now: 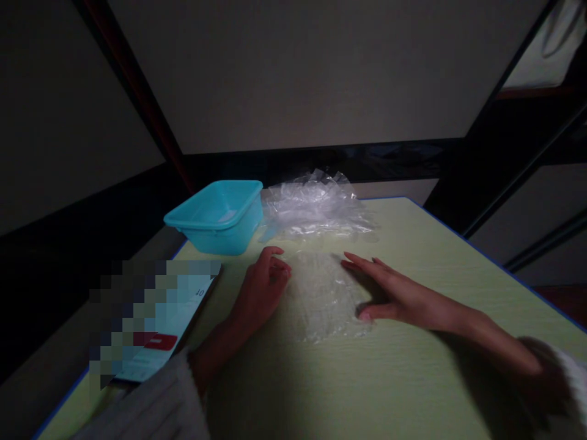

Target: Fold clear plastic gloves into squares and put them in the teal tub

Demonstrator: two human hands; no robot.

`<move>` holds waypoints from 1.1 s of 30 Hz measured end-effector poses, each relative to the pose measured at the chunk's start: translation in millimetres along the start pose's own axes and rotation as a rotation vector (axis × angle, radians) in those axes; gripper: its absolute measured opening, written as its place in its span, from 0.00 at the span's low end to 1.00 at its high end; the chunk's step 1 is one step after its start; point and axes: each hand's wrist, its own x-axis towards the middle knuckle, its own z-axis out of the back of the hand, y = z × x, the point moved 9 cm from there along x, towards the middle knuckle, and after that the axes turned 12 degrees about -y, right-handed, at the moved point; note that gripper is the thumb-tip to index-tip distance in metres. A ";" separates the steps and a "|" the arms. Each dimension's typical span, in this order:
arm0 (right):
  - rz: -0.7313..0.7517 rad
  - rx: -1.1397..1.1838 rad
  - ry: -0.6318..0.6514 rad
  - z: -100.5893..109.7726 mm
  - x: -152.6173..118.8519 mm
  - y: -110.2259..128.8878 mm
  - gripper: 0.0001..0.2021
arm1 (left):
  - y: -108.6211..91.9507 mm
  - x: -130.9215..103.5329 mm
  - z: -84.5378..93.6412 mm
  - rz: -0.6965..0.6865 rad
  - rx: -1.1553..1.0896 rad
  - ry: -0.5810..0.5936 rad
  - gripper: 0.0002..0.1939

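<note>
A clear plastic bag (321,296) lies flat and slightly crinkled on the table between my hands. At its left edge is my left hand (263,284), fingers curled in and the thumb close against them, with the bag's edge at the fingertips. My right hand (392,293) is open over the right edge, its fingers stretched toward the bag and the thumb apart, low by the lower right corner. Behind the bag rests a loose pile of clear plastic bags (316,208), shiny and overlapping.
A turquoise plastic basin (220,235) stands at the back left, with a small pale piece inside. On the left lies a device with a lit screen (183,318), partly blurred out. The pale yellow table (389,391) has a blue edge. A grey panel (293,73) rises behind it.
</note>
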 end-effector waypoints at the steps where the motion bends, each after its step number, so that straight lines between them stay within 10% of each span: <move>1: 0.008 -0.002 -0.001 0.8 -0.7 1.6 0.44 | 0.8 0.2 -0.6 -0.002 0.004 0.007 0.11; 25: 0.100 -0.048 0.053 7.6 -1.6 3.5 0.46 | 0.4 -5.0 -5.7 0.045 -0.054 0.062 0.11; 33: 0.283 0.000 0.102 12.2 -8.5 42.5 0.07 | -10.5 -8.9 -6.3 -0.047 -0.110 0.068 0.09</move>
